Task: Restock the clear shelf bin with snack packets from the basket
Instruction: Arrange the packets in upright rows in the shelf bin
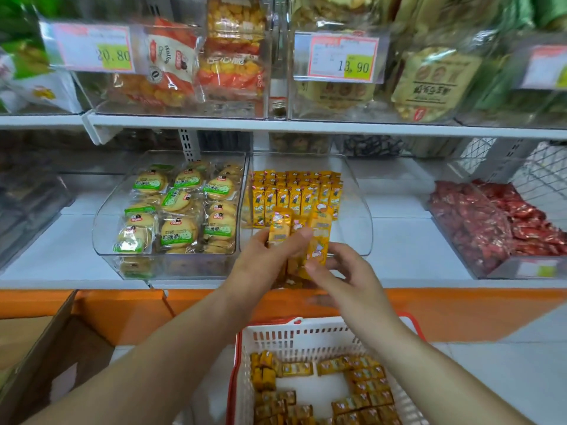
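On my feed the body comes down to two arms. The left hand (pixel 270 259) and the right hand (pixel 346 271) are bare, with slim fingers; the thumbnails look short, though blur softens them. The left forearm (pixel 171 348) and the right forearm (pixel 429 363) are bare too, smooth and slender, right down to the lower edge of the view. Any clothing lies outside what I can see.

The bin (pixel 365 220) is clear, glossy plastic with smooth walls. The packets (pixel 319 240) are shiny yellow film, slightly crinkled. The basket (pixel 306 336) is white moulded plastic with slotted walls and a red rim. The shelf (pixel 408 250) looks smooth, matt white. The box (pixel 46 342) is dull brown cardboard.
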